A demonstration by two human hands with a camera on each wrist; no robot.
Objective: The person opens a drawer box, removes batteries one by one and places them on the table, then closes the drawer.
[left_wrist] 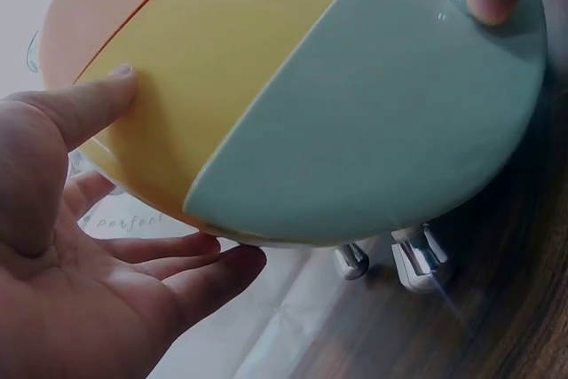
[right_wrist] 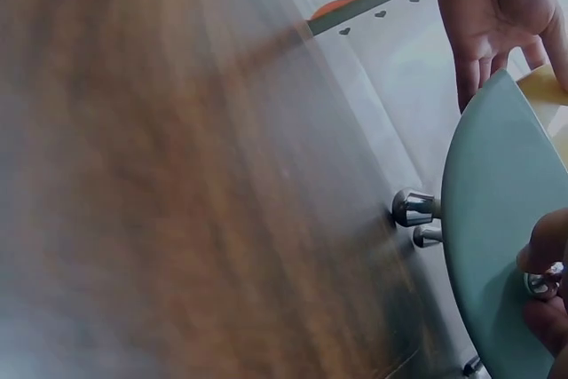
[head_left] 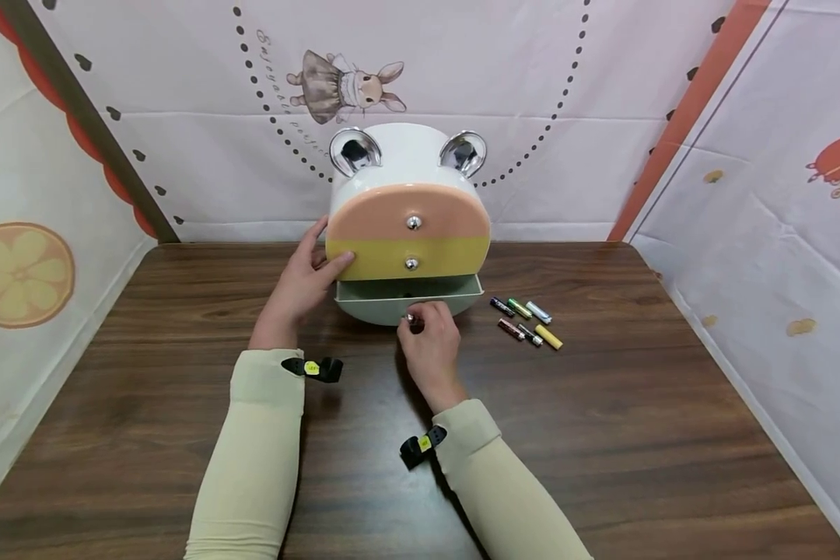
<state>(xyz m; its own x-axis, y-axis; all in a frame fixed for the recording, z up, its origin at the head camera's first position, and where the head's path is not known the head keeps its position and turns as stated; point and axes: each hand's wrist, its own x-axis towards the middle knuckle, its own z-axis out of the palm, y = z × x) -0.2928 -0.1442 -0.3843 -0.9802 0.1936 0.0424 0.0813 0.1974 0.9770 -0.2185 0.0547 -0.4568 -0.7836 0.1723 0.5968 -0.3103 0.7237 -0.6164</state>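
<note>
A white cabinet (head_left: 409, 152) has a peach top drawer (head_left: 378, 214), a yellow middle drawer (head_left: 371, 257) and a green bottom drawer (head_left: 371, 309). The green one stands partly pulled out; its contents cannot be made out. My left hand (head_left: 297, 284) holds the cabinet's left side, thumb on the yellow front (left_wrist: 195, 68), fingers along the side. With thumb and fingers, my right hand (head_left: 430, 350) pinches the small silver knob (right_wrist: 540, 283) on the green front (right_wrist: 497, 210). Silver feet (left_wrist: 422, 259) show under the cabinet in the left wrist view.
Several small batteries (head_left: 511, 330) in different colours lie on the wooden table (head_left: 602, 428), right of the cabinet. Two round silver ears (head_left: 464, 153) stick up from the cabinet's top. A printed cloth (head_left: 203, 155) hangs close behind it and along both sides.
</note>
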